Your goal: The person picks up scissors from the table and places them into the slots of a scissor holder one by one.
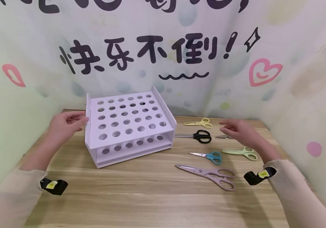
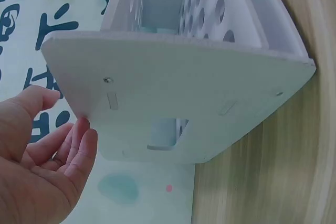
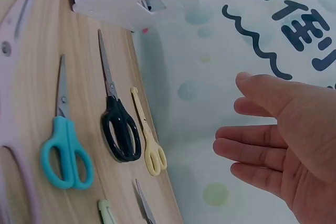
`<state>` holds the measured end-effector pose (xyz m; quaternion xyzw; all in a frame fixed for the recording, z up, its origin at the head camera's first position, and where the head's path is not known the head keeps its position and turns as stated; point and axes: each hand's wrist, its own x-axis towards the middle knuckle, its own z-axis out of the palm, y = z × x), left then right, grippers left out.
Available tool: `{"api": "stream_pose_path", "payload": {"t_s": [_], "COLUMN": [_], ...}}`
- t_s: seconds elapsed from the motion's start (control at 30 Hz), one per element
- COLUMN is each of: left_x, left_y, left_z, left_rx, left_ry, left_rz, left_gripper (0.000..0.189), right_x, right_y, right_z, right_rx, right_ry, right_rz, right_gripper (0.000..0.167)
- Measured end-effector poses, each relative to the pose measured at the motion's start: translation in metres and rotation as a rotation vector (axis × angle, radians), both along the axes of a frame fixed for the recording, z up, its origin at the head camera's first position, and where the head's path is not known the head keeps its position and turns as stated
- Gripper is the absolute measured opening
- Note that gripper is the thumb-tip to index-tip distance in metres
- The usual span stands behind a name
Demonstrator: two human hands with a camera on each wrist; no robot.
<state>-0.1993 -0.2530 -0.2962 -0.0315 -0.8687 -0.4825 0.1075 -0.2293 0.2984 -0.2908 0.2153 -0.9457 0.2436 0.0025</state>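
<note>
A white rack point(image 1: 134, 123) with rows of round holes stands at the back left of the table. My left hand point(image 1: 67, 126) is at its left side panel point(image 2: 173, 87); in the left wrist view the fingertips overlap the panel's edge, and whether they touch is unclear. The thumb stands apart, and nothing is gripped. My right hand point(image 1: 241, 131) hovers with loosely bent fingers over scissors whose blades point(image 1: 223, 136) show while their handles are hidden. Nearby lie yellow scissors point(image 1: 204, 123), black-handled scissors point(image 1: 201, 136) and teal-handled scissors point(image 1: 214, 157).
Pale green scissors point(image 1: 244, 152) lie right of the teal pair. Large mauve scissors point(image 1: 208, 174) are nearest to me. The wooden table point(image 1: 140, 196) meets a printed cloth backdrop point(image 1: 191, 95) at the back, and pale cloth hangs on both sides.
</note>
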Motion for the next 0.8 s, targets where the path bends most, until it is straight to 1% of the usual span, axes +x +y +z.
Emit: {"api": "stream_pose_path", "payload": {"t_s": [0.1,0.23,0.33,0.53,0.67,0.73,0.8], "left_x": [0.001,0.001,0.0,-0.001,-0.001,-0.001,-0.002], "left_y": [0.002,0.003,0.003,0.004,0.004,0.003,0.003], "left_z": [-0.003,-0.006,-0.008,-0.011,-0.012,-0.012,-0.012], "left_rx": [0.017,0.056,0.117,0.239,0.34,0.349,0.323], "left_ry": [-0.007,-0.012,-0.018,-0.032,-0.025,-0.026,-0.031], "left_rz": [0.003,-0.001,-0.007,-0.019,-0.027,-0.028,-0.02], "left_gripper": [0.049,0.049,0.049,0.05,0.041,0.04,0.043], "right_x": [0.009,0.021,0.03,0.047,0.056,0.06,0.064], "right_y": [0.0,0.0,0.002,0.005,0.008,0.011,0.013], "right_z": [-0.005,-0.011,-0.016,-0.027,-0.035,-0.039,-0.043], "right_rx": [-0.013,0.025,0.049,0.063,0.091,0.095,0.096], "right_ry": [-0.005,-0.001,-0.013,-0.068,-0.074,-0.082,-0.097], "right_rz": [0.017,0.022,0.012,-0.002,0.006,0.015,0.018], "right_gripper": [0.036,0.034,0.035,0.033,0.034,0.035,0.037]}}
